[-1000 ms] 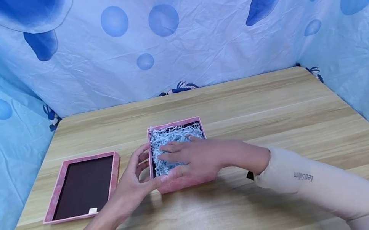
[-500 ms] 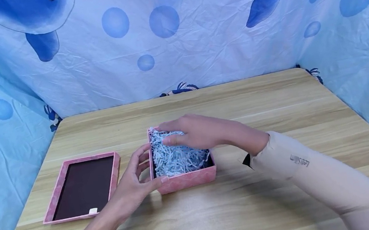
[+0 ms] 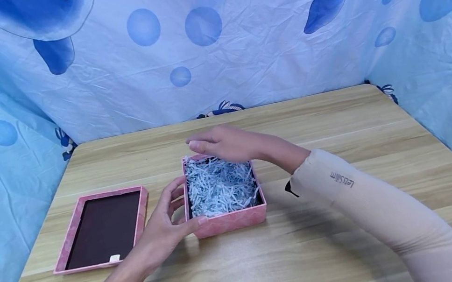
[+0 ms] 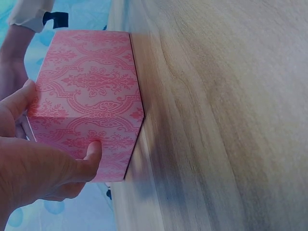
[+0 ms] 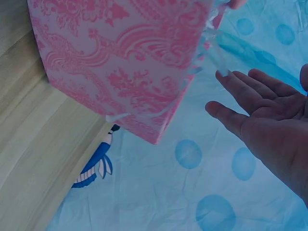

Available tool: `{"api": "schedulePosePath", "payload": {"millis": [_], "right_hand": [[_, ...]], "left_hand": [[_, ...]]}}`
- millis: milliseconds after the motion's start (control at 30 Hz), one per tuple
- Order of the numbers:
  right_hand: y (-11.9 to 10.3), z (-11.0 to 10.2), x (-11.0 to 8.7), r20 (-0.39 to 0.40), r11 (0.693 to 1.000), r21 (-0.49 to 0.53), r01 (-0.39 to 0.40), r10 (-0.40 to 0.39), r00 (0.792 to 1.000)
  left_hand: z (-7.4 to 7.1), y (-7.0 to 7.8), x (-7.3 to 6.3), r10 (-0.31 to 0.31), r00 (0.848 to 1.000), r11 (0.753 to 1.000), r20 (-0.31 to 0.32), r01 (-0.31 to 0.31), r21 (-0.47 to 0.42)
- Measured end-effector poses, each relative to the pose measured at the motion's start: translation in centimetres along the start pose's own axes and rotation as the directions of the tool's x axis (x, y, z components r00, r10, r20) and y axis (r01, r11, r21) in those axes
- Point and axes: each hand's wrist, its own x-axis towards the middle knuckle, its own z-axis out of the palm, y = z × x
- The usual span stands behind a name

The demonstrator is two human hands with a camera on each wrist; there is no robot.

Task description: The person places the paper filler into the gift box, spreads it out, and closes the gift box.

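A pink patterned box (image 3: pixel 232 223) stands on the table, filled with light-blue shredded paper (image 3: pixel 221 188). My left hand (image 3: pixel 164 224) grips its near left corner, thumb on the front wall and fingers along the left side; the left wrist view shows the same hold on the box (image 4: pixel 91 82). Over the far edge hovers my right hand (image 3: pixel 226 144), fingers extended and palm down, holding nothing. In the right wrist view that hand (image 5: pixel 274 108) is apart from the box (image 5: pixel 120 53), and paper strands stick out over the rim.
Left of the box lies a shallow pink lid (image 3: pixel 71 230), dark inside side up, with a small white tag (image 3: pixel 115 258) at its near edge. The wooden table (image 3: pixel 336 146) ends at blue printed curtains (image 3: pixel 267 60) behind and at both sides.
My right hand has moved from pressing the shredded paper back and up to above the far edge, uncovering the paper. The left hand keeps its place at the corner.
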Motion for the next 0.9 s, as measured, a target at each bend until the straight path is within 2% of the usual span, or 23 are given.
{"api": "schedulePosePath", "payload": {"millis": [300, 433, 700, 900], "right_hand": [[1.5, 0.4, 2.1, 0.032, 0.998, -0.065, -0.008, 0.010, 0.999], [2.1, 0.8, 3.1, 0.075, 0.999, -0.051, 0.002, 0.002, 0.997], [1.6, 2.1, 4.1, 0.176, 0.999, -0.031, -0.008, 0.014, 0.984], [1.3, 3.0, 4.1, 0.190, 0.999, -0.039, 0.022, -0.014, 0.982]], "left_hand": [[0.1, 0.0, 0.0, 0.001, 1.000, 1.000, -0.001, -0.001, -0.009], [0.1, 0.0, 0.0, 0.006, 1.000, 1.000, -0.001, -0.006, -0.010], [0.1, -0.1, 0.0, 0.001, 1.000, 1.000, 0.002, -0.001, -0.004], [0.1, -0.1, 0.0, -0.007, 1.000, 1.000, -0.001, 0.007, 0.001]]}}
